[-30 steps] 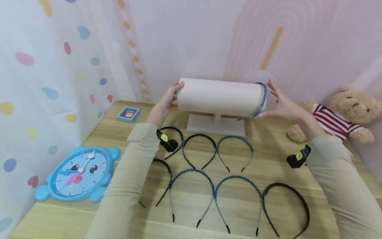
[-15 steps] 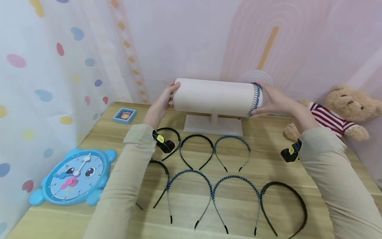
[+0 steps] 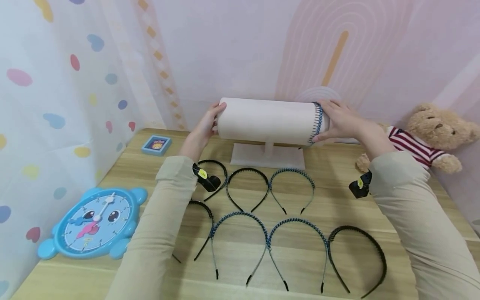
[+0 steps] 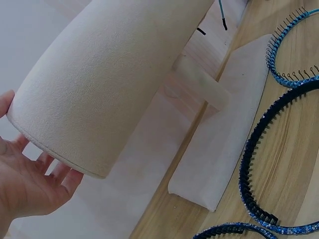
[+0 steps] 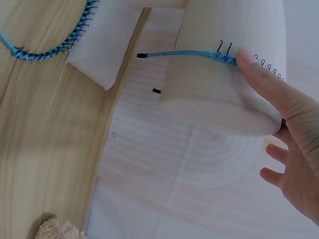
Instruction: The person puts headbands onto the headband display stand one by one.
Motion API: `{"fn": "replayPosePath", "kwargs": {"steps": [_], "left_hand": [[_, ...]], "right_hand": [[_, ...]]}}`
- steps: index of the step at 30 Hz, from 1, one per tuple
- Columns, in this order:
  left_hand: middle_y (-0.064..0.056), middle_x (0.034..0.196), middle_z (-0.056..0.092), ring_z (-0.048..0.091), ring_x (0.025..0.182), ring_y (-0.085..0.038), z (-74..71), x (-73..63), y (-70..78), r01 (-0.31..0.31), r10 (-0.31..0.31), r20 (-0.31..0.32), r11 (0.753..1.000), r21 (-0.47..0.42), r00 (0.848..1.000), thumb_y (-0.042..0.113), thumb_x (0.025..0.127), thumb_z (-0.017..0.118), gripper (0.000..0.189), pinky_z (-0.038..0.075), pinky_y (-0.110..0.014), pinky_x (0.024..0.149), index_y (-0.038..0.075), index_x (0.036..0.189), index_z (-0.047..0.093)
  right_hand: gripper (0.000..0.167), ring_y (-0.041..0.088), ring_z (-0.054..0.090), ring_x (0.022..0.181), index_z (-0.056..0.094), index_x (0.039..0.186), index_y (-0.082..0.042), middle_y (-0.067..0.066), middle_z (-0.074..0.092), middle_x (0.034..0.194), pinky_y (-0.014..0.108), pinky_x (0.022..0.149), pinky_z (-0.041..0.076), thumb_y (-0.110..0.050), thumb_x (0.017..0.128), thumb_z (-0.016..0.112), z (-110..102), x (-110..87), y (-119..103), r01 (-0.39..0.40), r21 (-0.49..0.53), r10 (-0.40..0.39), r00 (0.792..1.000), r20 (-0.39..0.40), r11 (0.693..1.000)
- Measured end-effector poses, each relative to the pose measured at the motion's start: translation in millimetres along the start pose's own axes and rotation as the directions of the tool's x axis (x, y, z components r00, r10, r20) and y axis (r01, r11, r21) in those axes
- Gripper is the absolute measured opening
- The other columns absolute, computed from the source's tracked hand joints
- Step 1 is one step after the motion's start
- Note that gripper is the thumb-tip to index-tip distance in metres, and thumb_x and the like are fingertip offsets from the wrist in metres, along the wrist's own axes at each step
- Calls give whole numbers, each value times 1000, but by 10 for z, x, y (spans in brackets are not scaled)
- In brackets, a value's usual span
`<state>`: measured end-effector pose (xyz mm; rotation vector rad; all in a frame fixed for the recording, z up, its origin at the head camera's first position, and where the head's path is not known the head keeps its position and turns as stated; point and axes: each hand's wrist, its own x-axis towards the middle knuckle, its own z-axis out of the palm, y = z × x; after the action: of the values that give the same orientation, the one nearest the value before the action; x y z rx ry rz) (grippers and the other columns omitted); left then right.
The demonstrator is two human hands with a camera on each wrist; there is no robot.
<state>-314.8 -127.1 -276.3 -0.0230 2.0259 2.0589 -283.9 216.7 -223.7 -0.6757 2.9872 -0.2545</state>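
Observation:
A white padded roll stand [image 3: 266, 121] lies lengthwise on a post above a flat base. My left hand [image 3: 205, 123] holds its left end; in the left wrist view the thumb is at the rim and the other fingers [image 4: 62, 181] curl under the end. A blue beaded headband [image 3: 316, 123] with small wire loops sits around the roll near its right end. My right hand [image 3: 343, 118] grips this headband; in the right wrist view the thumb [image 5: 264, 74] presses its band onto the roll. The headband's black tips stick out past the roll.
Several black and blue headbands [image 3: 247, 171] lie in two rows on the wooden table [image 3: 348, 200]. A blue toy clock [image 3: 93, 225] and a small blue frame [image 3: 156, 145] are at left. A teddy bear [image 3: 416, 146] sits at right. A patterned backdrop [image 3: 232, 50] stands behind.
My right hand, at first just off the roll's right end, has moved left onto the blue headband. The headband has slid slightly left along the roll. The left hand keeps its hold.

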Motion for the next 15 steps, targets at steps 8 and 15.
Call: {"fn": "replayPosePath", "kwargs": {"steps": [8, 15], "left_hand": [[-2, 153, 13, 26, 132, -24, 43, 21, 3, -1, 1, 4, 1000, -6, 1000, 46, 92, 41, 65, 30, -38, 96, 31, 147, 7], [-1, 153, 12, 25, 134, -24, 47, 31, -1, 5, -4, 11, 1000, -23, 1000, 46, 92, 42, 64, 25, -43, 104, 32, 146, 11]], "right_hand": [[104, 45, 11, 135, 14, 144, -1, 25, 24, 146, 60, 107, 7, -42, 71, 74, -20, 111, -115, 29, -39, -28, 999, 19, 999], [103, 46, 14, 134, 14, 144, -1, 26, 25, 145, 59, 107, 7, -43, 72, 73, 2, 200, -251, 49, -36, -48, 999, 24, 998]]}}
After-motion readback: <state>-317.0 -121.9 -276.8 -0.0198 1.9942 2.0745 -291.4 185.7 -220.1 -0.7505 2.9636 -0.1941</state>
